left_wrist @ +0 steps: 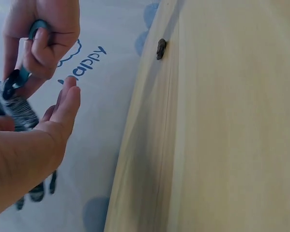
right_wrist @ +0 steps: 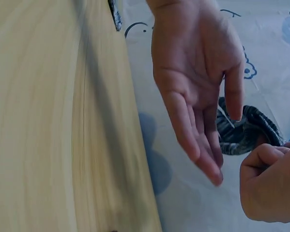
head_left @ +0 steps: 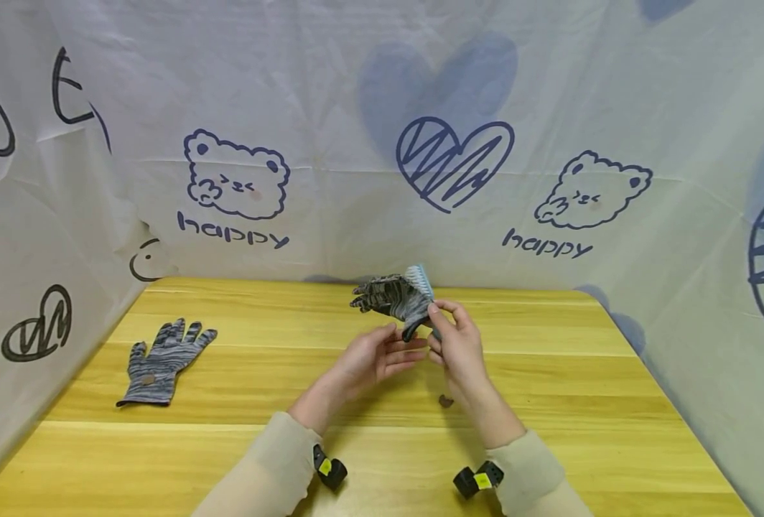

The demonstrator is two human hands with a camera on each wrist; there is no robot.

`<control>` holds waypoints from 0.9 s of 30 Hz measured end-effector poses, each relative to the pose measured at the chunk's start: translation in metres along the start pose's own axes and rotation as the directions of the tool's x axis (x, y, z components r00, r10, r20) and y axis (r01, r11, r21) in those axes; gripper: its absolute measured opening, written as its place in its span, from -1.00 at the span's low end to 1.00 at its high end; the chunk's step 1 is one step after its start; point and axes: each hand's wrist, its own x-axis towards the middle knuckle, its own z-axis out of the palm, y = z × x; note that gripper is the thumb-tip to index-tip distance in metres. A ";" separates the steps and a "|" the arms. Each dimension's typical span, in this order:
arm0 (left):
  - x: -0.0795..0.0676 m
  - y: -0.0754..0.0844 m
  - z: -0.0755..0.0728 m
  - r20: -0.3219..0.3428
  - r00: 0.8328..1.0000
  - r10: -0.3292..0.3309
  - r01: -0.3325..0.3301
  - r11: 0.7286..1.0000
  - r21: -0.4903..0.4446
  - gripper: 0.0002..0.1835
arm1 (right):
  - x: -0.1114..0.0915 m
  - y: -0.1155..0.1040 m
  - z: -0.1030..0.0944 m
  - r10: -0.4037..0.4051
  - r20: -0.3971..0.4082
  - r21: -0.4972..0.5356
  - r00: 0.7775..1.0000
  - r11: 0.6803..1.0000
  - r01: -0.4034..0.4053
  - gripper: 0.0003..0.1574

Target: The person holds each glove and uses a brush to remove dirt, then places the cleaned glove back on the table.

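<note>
My right hand (head_left: 462,345) grips a blue scrub brush (head_left: 424,281) by its teal handle (left_wrist: 23,77) and pinches the cuff of a grey-and-black knit glove (head_left: 391,298). The glove is held up over the table's far part, its fingers pointing left, and the brush's white bristles show along its upper side. Just below the cuff is my left hand (head_left: 372,359), its palm turned up and fingers nearly straight in the right wrist view. Whether it touches the glove I cannot tell. A matching glove (head_left: 162,362) lies flat at the left, with a round brown spot (head_left: 148,379).
A small dark brown lump (head_left: 446,401) lies on the wooden table (head_left: 382,467) below my right forearm. White printed cloth (head_left: 330,201) hangs behind the table and at both sides. Wrist cameras (head_left: 332,470) are strapped over both sleeves.
</note>
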 end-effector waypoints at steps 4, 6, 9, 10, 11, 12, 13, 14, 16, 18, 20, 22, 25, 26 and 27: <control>-0.001 0.001 0.001 0.038 0.999 -0.002 0.005 0.997 -0.071 -0.39 | -0.002 -0.002 0.002 0.014 0.028 0.029 0.999 0.999 -0.015 -0.88; -0.001 0.002 0.001 0.049 0.999 0.016 -0.012 0.996 -0.084 -0.31 | -0.003 -0.002 0.002 0.012 0.025 0.008 1.000 1.000 -0.012 -0.87; -0.001 0.003 0.001 0.044 0.998 0.054 -0.049 0.993 -0.104 -0.30 | -0.004 -0.003 0.002 0.005 0.008 -0.051 1.000 0.999 -0.005 -0.82; -0.001 0.003 0.001 0.035 0.997 0.066 -0.062 0.992 -0.109 -0.30 | -0.004 -0.003 0.002 0.001 0.003 -0.070 1.000 0.998 -0.001 -0.80; 0.000 0.003 0.001 0.023 0.997 0.077 -0.074 0.990 -0.118 -0.30 | -0.004 -0.003 0.002 -0.002 -0.003 -0.085 1.000 0.996 0.002 -0.79; 0.000 0.003 0.001 0.012 0.996 0.089 -0.087 0.988 -0.129 -0.29 | -0.004 -0.004 0.002 -0.009 -0.008 -0.098 1.000 0.995 0.008 -0.77; 0.000 0.003 0.001 -0.001 0.995 0.102 -0.101 0.986 -0.135 -0.29 | -0.004 -0.004 0.002 -0.013 -0.012 -0.109 1.000 0.994 0.012 -0.76; 0.001 0.003 0.001 -0.016 0.993 0.114 -0.116 0.983 -0.140 -0.28 | -0.004 -0.004 0.002 -0.018 -0.017 -0.117 1.000 0.993 0.016 -0.75; 0.001 0.003 0.001 -0.039 0.989 0.141 -0.145 0.977 -0.154 -0.28 | -0.003 -0.003 0.002 -0.027 -0.027 -0.137 0.999 0.990 0.023 -0.76; 0.002 0.003 0.002 -0.058 0.984 0.169 -0.177 0.969 -0.174 -0.30 | -0.001 -0.001 0.002 -0.038 -0.034 -0.161 0.999 0.986 0.032 -0.76; 0.002 0.005 0.003 -0.076 0.978 0.192 -0.203 0.961 -0.188 -0.33 | 0.000 0.001 0.001 -0.052 -0.041 -0.189 0.998 0.981 0.043 -0.77; 0.002 0.006 0.005 -0.098 0.972 0.211 -0.228 0.951 -0.210 -0.37 | 0.001 0.003 0.001 -0.068 -0.044 -0.219 0.997 0.974 0.057 -0.75; 0.001 0.008 0.007 -0.151 0.961 0.230 -0.261 0.936 -0.236 -0.44 | 0.001 0.006 0.001 -0.089 -0.044 -0.266 0.995 0.961 0.075 -0.74; 0.001 0.008 0.008 -0.168 0.957 0.236 -0.273 0.930 -0.245 -0.46 | 0.002 0.007 0.000 -0.092 -0.040 -0.283 0.995 0.956 0.077 -0.74; 0.001 0.008 0.009 -0.191 0.952 0.240 -0.284 0.925 -0.251 -0.50 | 0.002 0.008 0.000 -0.096 -0.036 -0.300 0.995 0.950 0.081 -0.76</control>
